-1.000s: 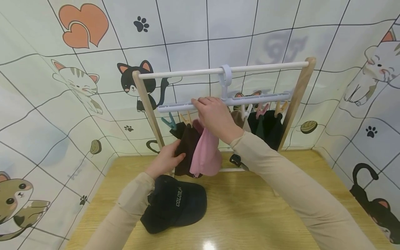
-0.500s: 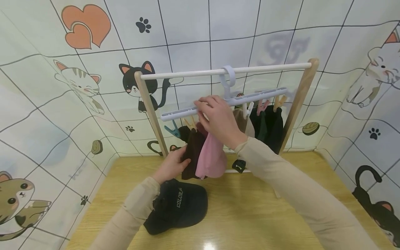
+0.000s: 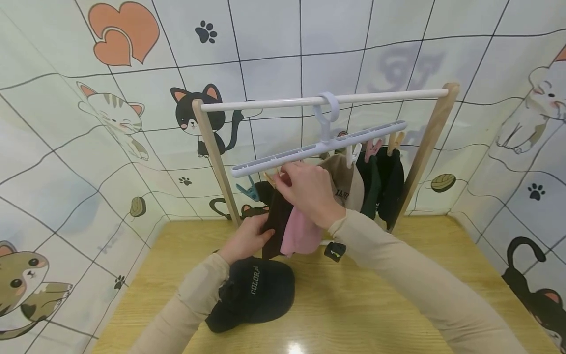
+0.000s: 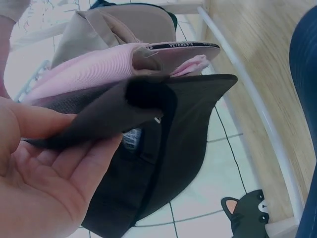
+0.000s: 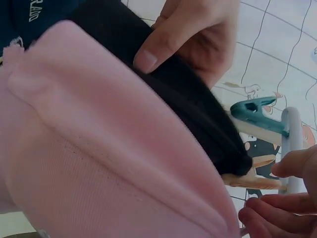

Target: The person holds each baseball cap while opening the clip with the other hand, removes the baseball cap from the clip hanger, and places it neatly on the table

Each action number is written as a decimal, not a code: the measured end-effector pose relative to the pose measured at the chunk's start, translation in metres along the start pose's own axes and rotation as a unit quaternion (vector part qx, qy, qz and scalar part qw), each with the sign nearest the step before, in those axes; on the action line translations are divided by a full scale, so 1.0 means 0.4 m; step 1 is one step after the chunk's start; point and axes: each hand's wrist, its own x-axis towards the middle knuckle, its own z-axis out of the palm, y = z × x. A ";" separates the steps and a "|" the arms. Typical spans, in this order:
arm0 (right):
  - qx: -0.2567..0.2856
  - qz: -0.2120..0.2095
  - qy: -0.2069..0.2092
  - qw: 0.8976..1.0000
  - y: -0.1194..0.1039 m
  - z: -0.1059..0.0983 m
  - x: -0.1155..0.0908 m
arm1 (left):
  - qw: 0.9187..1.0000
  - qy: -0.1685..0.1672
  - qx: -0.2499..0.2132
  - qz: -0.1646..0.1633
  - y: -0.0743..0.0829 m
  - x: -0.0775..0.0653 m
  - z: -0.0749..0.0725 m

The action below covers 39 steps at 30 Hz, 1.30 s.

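My left hand (image 3: 247,238) grips a dark brown cap (image 4: 195,124) by its edge, thumb on one side and fingers beneath, in the left wrist view. The cap's top meets a pale orange clothespin (image 5: 257,183) under the lilac hanger (image 3: 283,160). My right hand (image 3: 311,189) is raised under the hanger beside that clothespin. In the right wrist view its thumb and fingers are spread apart close to the clothespin, nothing between them. A pink cap (image 3: 302,236) hangs beside the brown one, partly hidden by the right hand.
The hanger hooks on a white rail (image 3: 269,104) of a wooden-legged rack. A teal clothespin (image 3: 250,191) is at its left end; a beige cap (image 3: 340,179) and dark caps (image 3: 389,191) hang at right. A navy cap (image 3: 269,290) lies on the wooden table (image 3: 353,314).
My right hand has come off the hanger bar and down to the clothespin. The hanger has tilted, left end lower. The left hand and brown cap have shifted slightly right.
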 end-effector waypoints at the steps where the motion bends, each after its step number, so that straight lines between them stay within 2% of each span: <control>1: -0.006 0.008 -0.007 1.000 0.000 0.003 0.000 | 1.000 -0.004 0.003 0.005 0.004 -0.001 0.001; 10: -0.004 0.047 -0.027 0.999 -0.024 0.019 0.008 | 0.996 0.000 0.074 0.053 0.050 -0.007 0.005; 13: 0.017 0.058 -0.030 0.998 -0.029 0.015 0.016 | 0.995 -0.002 0.078 0.063 0.062 -0.009 0.003; 18: 0.084 0.086 -0.043 0.992 -0.035 0.004 0.034 | 0.996 -0.006 0.061 0.069 0.065 -0.011 -0.004; 23: 0.133 0.117 -0.078 0.981 -0.038 -0.001 0.046 | 0.998 -0.013 0.035 0.055 0.054 -0.018 -0.014; 26: 0.162 0.142 -0.104 0.971 -0.037 -0.002 0.051 | 0.998 -0.015 0.018 0.051 0.052 -0.024 -0.020; 30: 0.190 0.174 -0.141 0.956 -0.034 -0.006 0.058 | 0.998 -0.014 0.009 0.064 0.051 -0.031 -0.027; 36: 0.208 0.197 -0.178 0.942 -0.026 -0.016 0.070 | 0.996 -0.013 0.031 0.086 0.055 -0.036 -0.035; 39: 0.215 0.202 -0.195 0.935 -0.023 -0.019 0.075 | 0.995 -0.014 0.026 0.093 0.059 -0.037 -0.038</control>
